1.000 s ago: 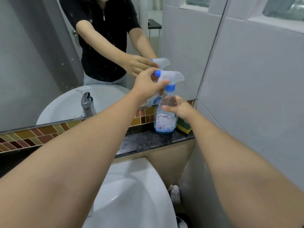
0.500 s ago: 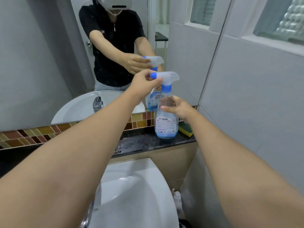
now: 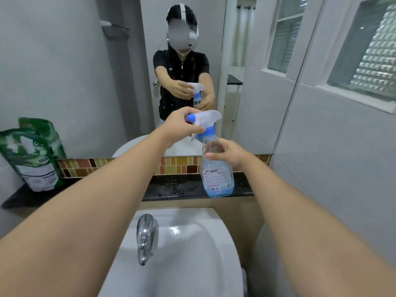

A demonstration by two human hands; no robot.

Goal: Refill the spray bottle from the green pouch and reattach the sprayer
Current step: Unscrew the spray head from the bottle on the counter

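Two bare hands meet at the clear plastic spray bottle (image 3: 217, 172), which stands upright on the dark stone ledge (image 3: 171, 189) below the mirror (image 3: 85, 61). Left hand (image 3: 182, 126) clenches the translucent white sprayer head with blue nozzle (image 3: 205, 118), seated on the bottle's neck. Right hand (image 3: 225, 152) wraps the bottle's upper body. Far left on the ledge, well apart, the green refill pouch (image 3: 32, 155) stands upright. White basin (image 3: 192, 254) and chrome tap (image 3: 145, 239) sit below.

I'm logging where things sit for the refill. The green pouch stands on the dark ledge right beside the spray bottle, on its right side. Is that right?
Not quite. The head view shows the green pouch at the far left end of the dark ledge, well apart from the spray bottle, which stands towards the right end.
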